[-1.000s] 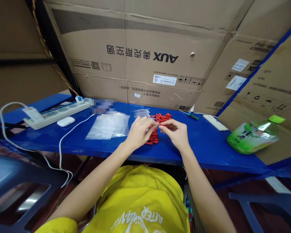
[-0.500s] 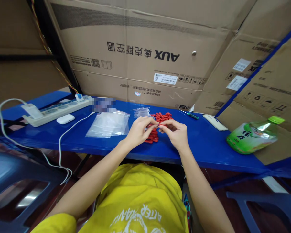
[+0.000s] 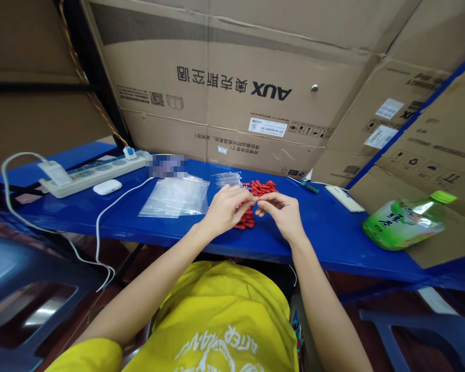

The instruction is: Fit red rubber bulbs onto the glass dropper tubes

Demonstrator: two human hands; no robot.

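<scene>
Pinching at a small piece (image 3: 257, 201), mostly hidden by the fingertips, a person in a yellow T-shirt (image 3: 220, 305) works with both hands meeting just above a blue worktop (image 3: 321, 232), between its front and back edges. The left hand (image 3: 229, 207) has its thumb and forefinger pressed together, apparently closed on that piece. The right hand (image 3: 282, 213) curves in from the other side, thumb and forefinger tips drawn close; whether they grip it too cannot be told. Holding it tip to tip probably suits something so small.

Directly beneath and behind the hands lie red pieces, a nearer group (image 3: 246, 221) toward the front edge and a farther heap (image 3: 260, 187) toward the back, likely kept there for short reaches. Thin clear strips (image 3: 228, 180) lie beside the heap, and clear plastic bags (image 3: 176, 197) lie flat to the left, presumably within easy reach.

Farther out, a green-handled screwdriver (image 3: 309, 187) rests near the back edge. A green-labelled bottle (image 3: 405, 222) is by the right end. Toward the left end are a white case (image 3: 107, 187) and a power strip (image 3: 96, 173). Printed cardboard (image 3: 217, 51) rises along the back edge.
</scene>
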